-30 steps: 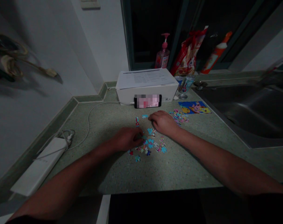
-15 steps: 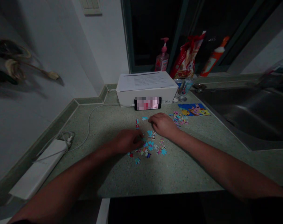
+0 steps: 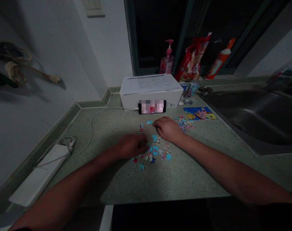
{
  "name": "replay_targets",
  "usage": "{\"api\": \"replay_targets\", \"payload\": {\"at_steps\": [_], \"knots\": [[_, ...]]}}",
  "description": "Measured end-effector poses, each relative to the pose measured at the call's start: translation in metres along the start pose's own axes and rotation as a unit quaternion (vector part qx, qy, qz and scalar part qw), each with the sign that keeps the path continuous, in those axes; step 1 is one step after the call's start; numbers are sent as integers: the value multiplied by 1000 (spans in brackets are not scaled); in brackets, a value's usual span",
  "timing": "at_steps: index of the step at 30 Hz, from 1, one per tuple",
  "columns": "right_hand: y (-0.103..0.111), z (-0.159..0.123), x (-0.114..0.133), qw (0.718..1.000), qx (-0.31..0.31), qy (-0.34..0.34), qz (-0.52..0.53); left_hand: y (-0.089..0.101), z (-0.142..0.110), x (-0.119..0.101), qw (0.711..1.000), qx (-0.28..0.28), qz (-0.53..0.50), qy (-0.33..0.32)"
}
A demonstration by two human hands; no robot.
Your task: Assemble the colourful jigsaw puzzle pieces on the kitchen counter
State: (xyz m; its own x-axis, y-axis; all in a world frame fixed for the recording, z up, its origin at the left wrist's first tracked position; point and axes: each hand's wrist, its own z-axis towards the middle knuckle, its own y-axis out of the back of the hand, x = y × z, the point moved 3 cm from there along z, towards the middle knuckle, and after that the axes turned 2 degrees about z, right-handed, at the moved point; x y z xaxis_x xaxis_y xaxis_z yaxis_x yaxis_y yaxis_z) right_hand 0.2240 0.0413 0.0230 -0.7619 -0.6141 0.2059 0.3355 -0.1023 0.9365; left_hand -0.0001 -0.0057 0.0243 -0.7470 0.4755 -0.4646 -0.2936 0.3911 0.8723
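Observation:
Loose jigsaw pieces (image 3: 155,149) in light blue, pink, white and red lie scattered on the counter between my hands. My left hand (image 3: 132,146) is at the left side of this scatter, thumb and fingers curled together. Whatever its fingertips pinch is hidden. Farther back, my right hand (image 3: 168,128) rests on the counter with its fingers bent and closed. Its fingertips are right beside a light blue jigsaw piece (image 3: 149,122); I cannot make out anything under them. A narrow red and white jigsaw piece (image 3: 141,127) lies between the hands, toward the left.
A pile of small pieces (image 3: 185,122) lies beyond my right wrist, near a colourful cartoon picture card (image 3: 200,113). A phone (image 3: 152,106) on a cable leans against a white box (image 3: 152,91). A power strip (image 3: 41,175) lies left; a sink (image 3: 261,122) is right.

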Motion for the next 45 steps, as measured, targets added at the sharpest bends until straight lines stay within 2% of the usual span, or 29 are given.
{"api": "replay_targets", "payload": {"at_steps": [6,19,45], "knots": [[0,0,0,1000,6,0,-3,2,-1,-3,1000,-13,-1,-17],[-3,0,-1,1000,-4,2,-4,4,0,-7,1000,11,15,1],[-3,0,-1,1000,-10,2,5,4,-1,-5,1000,-2,10,-1]]}}
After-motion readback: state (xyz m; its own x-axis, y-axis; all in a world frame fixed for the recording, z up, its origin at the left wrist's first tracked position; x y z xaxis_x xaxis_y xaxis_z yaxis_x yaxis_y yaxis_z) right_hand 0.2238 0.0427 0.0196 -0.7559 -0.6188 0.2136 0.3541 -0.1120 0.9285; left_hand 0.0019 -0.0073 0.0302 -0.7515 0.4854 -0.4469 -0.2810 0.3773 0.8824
